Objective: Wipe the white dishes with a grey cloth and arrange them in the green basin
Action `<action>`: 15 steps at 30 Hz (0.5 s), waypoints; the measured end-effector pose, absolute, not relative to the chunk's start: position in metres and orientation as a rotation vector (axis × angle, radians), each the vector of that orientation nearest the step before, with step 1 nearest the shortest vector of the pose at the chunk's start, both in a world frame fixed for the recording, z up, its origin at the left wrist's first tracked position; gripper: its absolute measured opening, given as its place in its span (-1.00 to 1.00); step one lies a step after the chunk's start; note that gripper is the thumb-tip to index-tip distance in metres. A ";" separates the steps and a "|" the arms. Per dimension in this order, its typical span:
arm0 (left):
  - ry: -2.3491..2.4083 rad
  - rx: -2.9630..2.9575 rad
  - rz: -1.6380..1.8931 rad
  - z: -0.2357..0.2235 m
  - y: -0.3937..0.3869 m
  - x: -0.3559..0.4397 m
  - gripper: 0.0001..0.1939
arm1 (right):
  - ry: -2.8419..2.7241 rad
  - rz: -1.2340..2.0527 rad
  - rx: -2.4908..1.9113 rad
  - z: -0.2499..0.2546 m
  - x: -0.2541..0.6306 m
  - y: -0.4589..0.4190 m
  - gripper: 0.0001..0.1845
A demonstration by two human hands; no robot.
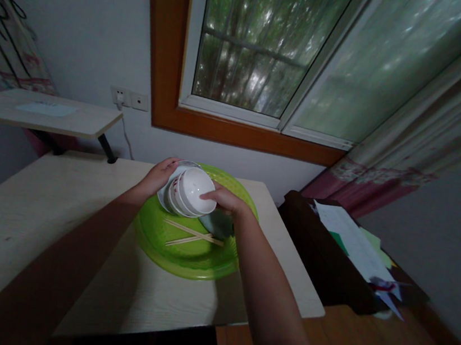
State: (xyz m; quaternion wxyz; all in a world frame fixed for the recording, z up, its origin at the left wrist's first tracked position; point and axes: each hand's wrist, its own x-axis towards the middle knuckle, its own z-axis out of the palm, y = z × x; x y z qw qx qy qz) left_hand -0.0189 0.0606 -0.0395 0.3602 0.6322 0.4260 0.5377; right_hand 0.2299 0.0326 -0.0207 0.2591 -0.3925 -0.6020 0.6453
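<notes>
My right hand (pixel 226 198) grips a tilted stack of white bowls (pixel 196 185), its thumb pressed inside the top one. Small red marks show on the bowls' outer sides. Behind the stack is a pale plate-like dish (pixel 162 194), and the fingers of my left hand (pixel 161 176) close on its upper left rim. Both hands are over a round green plastic tray (pixel 190 269). Pale chopsticks (pixel 190 239) lie crossed in the tray. A dark grey-green rounded item (pixel 220 225) lies under my right hand, partly hidden; its kind is unclear.
The tray rests on a light wooden table (pixel 97 279). A raised shelf (pixel 75 124) with a paper on it stands at the left. Behind are a wall socket (pixel 130 98) and a wood-framed window (pixel 244 132). Papers (pixel 357 246) lie on dark furniture at the right.
</notes>
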 end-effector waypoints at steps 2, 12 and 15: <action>1.088 1.656 1.332 -0.045 0.064 -0.019 -0.55 | -1.611 1.741 -1.079 -0.020 0.234 0.034 -0.18; 1.238 1.822 1.197 -0.060 0.077 -0.019 -0.63 | -1.596 1.680 -1.338 -0.022 0.238 0.037 -0.11; 1.273 1.866 1.216 -0.063 0.079 -0.019 -0.71 | -1.601 1.681 -1.370 -0.023 0.239 0.037 -0.09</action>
